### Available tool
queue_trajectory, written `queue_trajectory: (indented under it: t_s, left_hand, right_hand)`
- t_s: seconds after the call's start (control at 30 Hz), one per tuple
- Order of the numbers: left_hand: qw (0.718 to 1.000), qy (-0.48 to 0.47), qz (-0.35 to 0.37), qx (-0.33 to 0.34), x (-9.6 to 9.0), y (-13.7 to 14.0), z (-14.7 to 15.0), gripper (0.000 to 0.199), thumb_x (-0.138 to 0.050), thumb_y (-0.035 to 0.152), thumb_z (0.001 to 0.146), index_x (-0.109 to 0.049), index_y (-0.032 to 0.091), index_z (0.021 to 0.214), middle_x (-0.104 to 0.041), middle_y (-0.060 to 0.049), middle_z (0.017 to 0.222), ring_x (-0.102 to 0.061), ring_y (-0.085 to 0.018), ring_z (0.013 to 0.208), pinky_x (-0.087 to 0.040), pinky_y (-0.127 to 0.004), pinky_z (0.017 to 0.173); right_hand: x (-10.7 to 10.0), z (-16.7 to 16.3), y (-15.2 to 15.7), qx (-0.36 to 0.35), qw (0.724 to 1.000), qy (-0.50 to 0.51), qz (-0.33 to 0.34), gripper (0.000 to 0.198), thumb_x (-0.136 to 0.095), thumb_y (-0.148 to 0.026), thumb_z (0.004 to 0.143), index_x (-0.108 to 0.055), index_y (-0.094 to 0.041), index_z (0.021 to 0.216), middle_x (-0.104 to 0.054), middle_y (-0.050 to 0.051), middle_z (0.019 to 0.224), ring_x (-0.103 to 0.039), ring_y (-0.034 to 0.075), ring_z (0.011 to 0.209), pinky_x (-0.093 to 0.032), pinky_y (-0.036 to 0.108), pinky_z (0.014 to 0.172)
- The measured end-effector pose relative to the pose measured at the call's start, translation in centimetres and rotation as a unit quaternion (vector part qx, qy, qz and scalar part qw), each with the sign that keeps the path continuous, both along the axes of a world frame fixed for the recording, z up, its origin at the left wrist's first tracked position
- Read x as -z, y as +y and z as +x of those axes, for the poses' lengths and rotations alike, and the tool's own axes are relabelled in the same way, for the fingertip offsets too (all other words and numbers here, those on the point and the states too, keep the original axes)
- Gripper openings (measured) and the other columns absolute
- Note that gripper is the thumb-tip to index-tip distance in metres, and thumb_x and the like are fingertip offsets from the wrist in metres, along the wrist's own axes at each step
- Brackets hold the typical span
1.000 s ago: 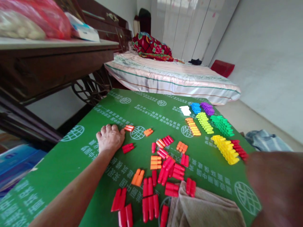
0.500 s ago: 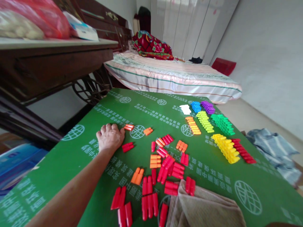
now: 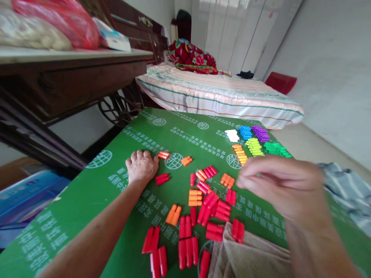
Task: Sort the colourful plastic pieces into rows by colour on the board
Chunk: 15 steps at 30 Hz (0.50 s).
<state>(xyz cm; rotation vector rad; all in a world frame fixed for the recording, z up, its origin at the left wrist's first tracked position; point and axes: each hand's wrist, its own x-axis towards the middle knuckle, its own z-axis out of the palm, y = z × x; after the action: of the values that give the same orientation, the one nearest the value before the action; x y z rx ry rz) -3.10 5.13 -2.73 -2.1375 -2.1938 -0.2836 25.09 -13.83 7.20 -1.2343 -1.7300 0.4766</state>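
Note:
My left hand [image 3: 142, 166] rests on the green board [image 3: 162, 139] with nothing in it, fingers loosely stretched. Its thumb lies beside an orange plastic piece [image 3: 164, 155], with a red plastic piece [image 3: 162, 178] just below. Over the right side of the board hovers my right hand [image 3: 281, 183], smeared by motion, so its fingers and anything in them cannot be made out. An orange piece [image 3: 227, 180] lies just left of it. Between my hands are scattered several red pieces [image 3: 188, 253] and orange pieces [image 3: 195, 197], made of joined rounded pegs.
Sorted rows stand at the far right: white [image 3: 232, 135], blue [image 3: 245, 133], purple [image 3: 260, 133], orange [image 3: 240, 155], lime [image 3: 254, 147] and green [image 3: 276, 150]. A folded brown cloth [image 3: 249, 255] lies at the near edge. Beyond the board is a bed [image 3: 220, 92].
My right hand has come into view from the lower right and now covers the yellow and red rows. My left hand stays put on the board. The view has shifted slightly.

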Motion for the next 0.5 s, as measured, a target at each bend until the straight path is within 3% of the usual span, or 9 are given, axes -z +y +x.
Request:
queue_trajectory:
  t_s: [0.07, 0.13, 0.23, 0.4, 0.5]
  left_hand:
    - [1.000, 0.001, 0.001, 0.001, 0.1, 0.0, -0.1, 0.056, -0.028, 0.045, 0.087, -0.055, 0.008, 0.119, -0.049, -0.023, 0.134, -0.037, -0.039, 0.128, -0.034, -0.053, 0.102]
    - [1.000, 0.004, 0.003, 0.001, 0.3, 0.0, -0.2, 0.057, -0.027, 0.046, 0.087, -0.055, 0.008, 0.119, -0.049, -0.023, 0.134, -0.038, -0.038, 0.128, -0.034, -0.053, 0.101]
    - [1.000, 0.008, 0.009, 0.003, 0.5, 0.1, -0.3, 0.057, -0.026, 0.046, 0.087, -0.054, 0.008, 0.119, -0.049, -0.023, 0.134, -0.037, -0.038, 0.128, -0.034, -0.053, 0.102]
    - [1.000, 0.009, 0.008, 0.007, 0.4, 0.1, -0.4, 0.057, -0.027, 0.046, 0.087, -0.054, 0.008, 0.119, -0.049, -0.023, 0.134, -0.037, -0.038, 0.128, -0.035, -0.053, 0.101]
    - [1.000, 0.004, 0.002, 0.007, 0.1, 0.0, -0.5, 0.057, -0.027, 0.046, 0.087, -0.055, 0.008, 0.118, -0.049, -0.024, 0.134, -0.037, -0.039, 0.129, -0.035, -0.054, 0.102]
  right_hand:
    - [0.2, -1.3, 2.4, -0.029, 0.991, -0.124, -0.044, 0.016, -0.057, -0.018, 0.088, -0.068, -0.027, 0.096, -0.067, 0.000, 0.094, -0.062, 0.016, 0.088, -0.050, 0.030, 0.080]
    - [1.4, -2.4, 5.1, -0.072, 0.955, -0.276, -0.087, 0.025, -0.054, -0.008, 0.085, -0.068, -0.024, 0.097, -0.067, 0.002, 0.098, -0.060, 0.016, 0.096, -0.046, 0.029, 0.085]
    - [3.8, -3.4, 8.2, -0.109, 0.899, -0.408, -0.116, 0.026, -0.052, -0.003, 0.082, -0.065, -0.020, 0.096, -0.065, 0.005, 0.102, -0.055, 0.018, 0.104, -0.042, 0.029, 0.088]
    - [5.6, -4.2, 9.7, -0.121, 0.863, -0.472, -0.136, 0.016, -0.053, -0.011, 0.084, -0.064, -0.019, 0.091, -0.066, 0.006, 0.099, -0.056, 0.020, 0.099, -0.042, 0.029, 0.082]
    - [5.6, -4.3, 9.8, -0.116, 0.869, -0.462, -0.130, 0.018, -0.052, -0.012, 0.082, -0.065, -0.019, 0.092, -0.067, 0.007, 0.097, -0.058, 0.020, 0.096, -0.043, 0.030, 0.082]
